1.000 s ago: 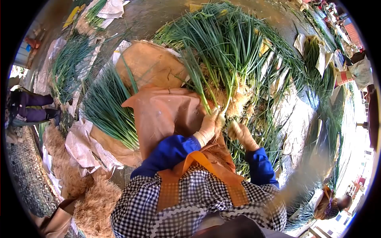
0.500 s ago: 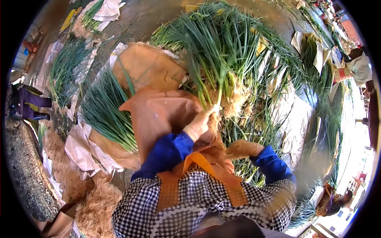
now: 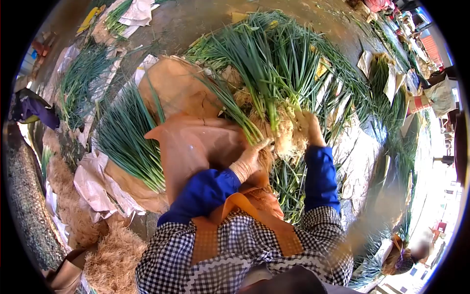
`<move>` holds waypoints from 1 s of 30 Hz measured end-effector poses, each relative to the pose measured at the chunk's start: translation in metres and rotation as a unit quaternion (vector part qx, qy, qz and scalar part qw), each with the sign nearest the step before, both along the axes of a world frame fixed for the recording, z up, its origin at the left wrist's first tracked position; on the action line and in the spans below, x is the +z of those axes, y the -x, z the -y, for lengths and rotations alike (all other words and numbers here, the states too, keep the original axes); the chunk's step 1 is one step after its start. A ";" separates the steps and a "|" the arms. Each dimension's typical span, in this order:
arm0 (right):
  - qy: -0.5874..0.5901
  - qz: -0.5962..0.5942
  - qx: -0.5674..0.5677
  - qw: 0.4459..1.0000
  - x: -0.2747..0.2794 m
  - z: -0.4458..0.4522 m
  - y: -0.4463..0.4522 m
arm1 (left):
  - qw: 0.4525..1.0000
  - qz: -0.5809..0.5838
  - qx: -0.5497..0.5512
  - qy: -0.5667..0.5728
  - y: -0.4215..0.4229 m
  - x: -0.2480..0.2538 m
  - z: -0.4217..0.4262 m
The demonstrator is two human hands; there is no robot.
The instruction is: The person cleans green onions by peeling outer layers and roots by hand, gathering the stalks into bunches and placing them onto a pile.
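Close to my lap, my left hand [image 3: 252, 158] is closed round the lower ends of a few green onions [image 3: 240, 117], their leaves pointing up and left. My right hand [image 3: 307, 126] has its fingers at the root end of the big green onion pile [image 3: 293, 59], touching the pale stems and stringy roots [image 3: 286, 130]; its fingertips are partly hidden there. Across my knees lies a brown apron [image 3: 200, 142], below the left hand. Loose green leaves [image 3: 289, 188] are under and beside my right forearm.
A bundle of green onions [image 3: 129, 134] rests on sacking to the left. Brown trimmed roots [image 3: 115, 259] are heaped at the lower left. White sacks [image 3: 360, 161] lie at the right. Another person [image 3: 34, 110] is at the far left and one more [image 3: 404, 255] at the lower right.
My right hand has moved up and forward from beside my lap to the roots of the pile. My left hand has lowered slightly, its green onions now tilting left.
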State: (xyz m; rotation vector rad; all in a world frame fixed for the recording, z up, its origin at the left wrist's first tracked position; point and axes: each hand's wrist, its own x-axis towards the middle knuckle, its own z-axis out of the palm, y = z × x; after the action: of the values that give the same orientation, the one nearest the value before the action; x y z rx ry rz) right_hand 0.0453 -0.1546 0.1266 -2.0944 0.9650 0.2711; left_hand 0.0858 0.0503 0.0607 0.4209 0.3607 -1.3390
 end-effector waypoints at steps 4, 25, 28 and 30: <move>0.065 0.148 0.103 0.981 -0.050 -0.041 0.052 | 0.997 0.033 -0.045 -0.046 0.045 0.013 0.013; 0.090 0.074 0.009 0.993 -0.040 -0.065 0.067 | 0.974 0.168 0.068 -0.134 0.061 -0.034 0.012; 0.278 0.164 0.145 0.935 -0.060 -0.076 0.066 | 0.971 0.166 0.071 -0.157 0.056 -0.036 0.011; 0.172 0.241 0.057 0.953 -0.066 -0.081 0.081 | 0.962 0.194 0.092 -0.171 0.059 -0.037 0.011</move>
State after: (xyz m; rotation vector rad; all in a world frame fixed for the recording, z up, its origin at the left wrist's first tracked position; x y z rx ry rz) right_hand -0.0357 -0.0737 0.0611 -2.3749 0.6267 -0.3675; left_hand 0.0270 0.0394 0.0232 0.9012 0.2938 -0.9847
